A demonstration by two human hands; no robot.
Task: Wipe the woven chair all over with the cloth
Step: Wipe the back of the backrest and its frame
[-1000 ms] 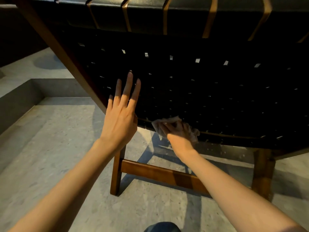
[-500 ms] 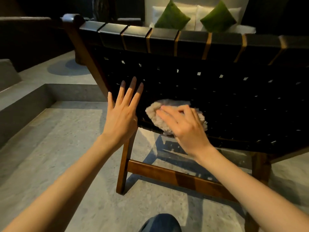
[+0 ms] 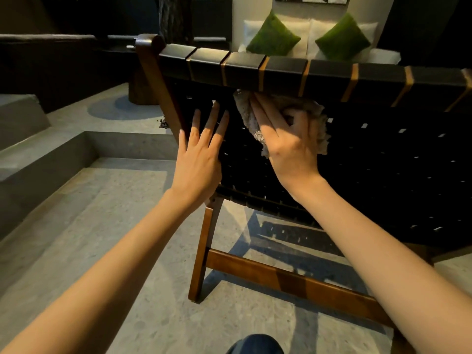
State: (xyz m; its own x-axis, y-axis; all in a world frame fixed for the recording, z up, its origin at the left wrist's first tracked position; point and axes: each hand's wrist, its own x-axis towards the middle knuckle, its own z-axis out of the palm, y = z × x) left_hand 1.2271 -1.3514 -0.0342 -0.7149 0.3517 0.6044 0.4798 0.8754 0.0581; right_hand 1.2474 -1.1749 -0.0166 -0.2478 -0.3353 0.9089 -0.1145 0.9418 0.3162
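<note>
- The floor (image 3: 115, 226) is grey speckled stone. At the left of the frame it rises in broad steps (image 3: 51, 154) of the same stone.
- In the upper middle, behind the chair, a pale sofa (image 3: 383, 56) holds two green cushions (image 3: 272, 37). The rest of the room behind is dark.
- The woven chair (image 3: 383, 162) fills the middle and right of the frame, seen from behind. Its back is a weave of black straps under a top rail (image 3: 281, 70) wrapped in black bands, with tan wood showing between them.
- A brown wooden leg (image 3: 204, 251) and a low crossbar (image 3: 281, 274) carry the chair, and their shadow falls on the floor beneath.
- Open floor lies to the left of the chair as far as the steps. There is also open floor below the crossbar, towards the bottom edge, where a knee (image 3: 255, 344) in blue cloth shows.
- The chair's left side rail runs slanting just beside the left hand, and the back runs off the right edge of the frame.
- The left hand (image 3: 198, 159) lies flat on the weave next to that rail. Its fingers are straight and spread, pointing up, and it holds nothing.
- The right hand (image 3: 291, 146) presses the cloth (image 3: 246, 111) against the weave just under the top rail. The forefinger is stretched out and the other fingers are curled into the cloth.
- The cloth is pale and nubbly. It shows to the left and the right of the right hand.
- Both forearms are bare and reach up from the bottom corners of the frame.
</note>
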